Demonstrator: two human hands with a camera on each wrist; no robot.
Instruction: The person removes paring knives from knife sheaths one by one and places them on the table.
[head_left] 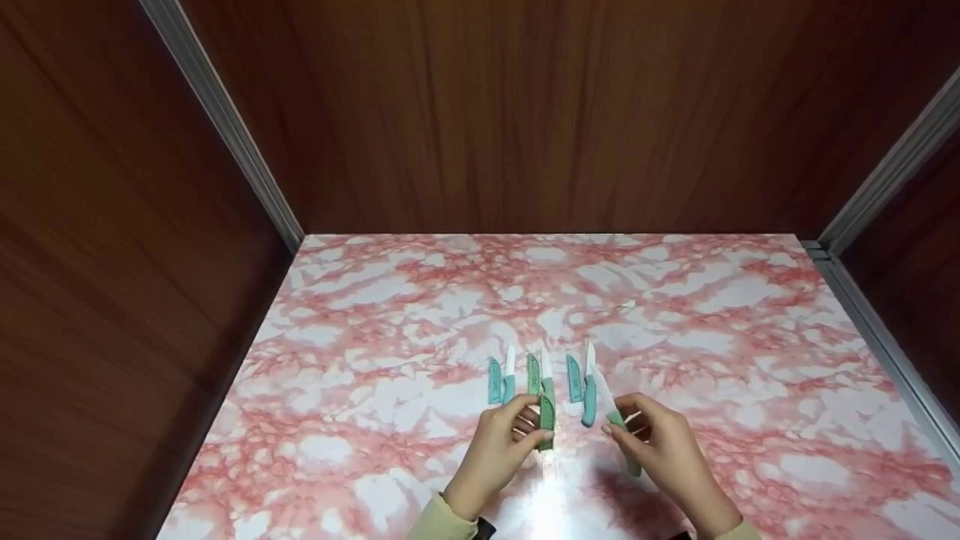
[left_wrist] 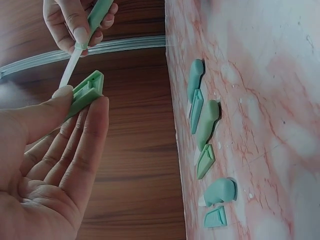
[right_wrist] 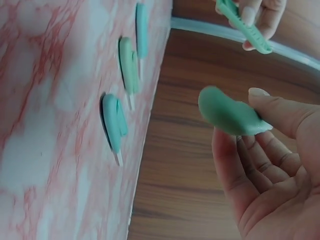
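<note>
My left hand [head_left: 500, 441] pinches a green knife sheath [head_left: 547, 421] between thumb and fingers, a little above the table. In my right hand [head_left: 660, 435] is a knife with a green handle [right_wrist: 227, 112] and a white blade [head_left: 604, 391] aimed up and to the left. In the left wrist view that blade [left_wrist: 70, 70] passes close by the held sheath [left_wrist: 87, 92]; blade and sheath look apart. Beyond the hands lie a teal knife [head_left: 509, 384], a green knife [head_left: 547, 386] and another teal knife [head_left: 589, 399], each with a sheath of its colour off to its left.
The loose sheaths, teal [head_left: 494, 380], green [head_left: 533, 373] and teal [head_left: 574, 378], lie flat on the red-and-white marbled table [head_left: 360, 315]. Brown wood-grain panels [head_left: 510, 112] rise behind and at both sides, with metal strips [head_left: 232, 127] at the corners.
</note>
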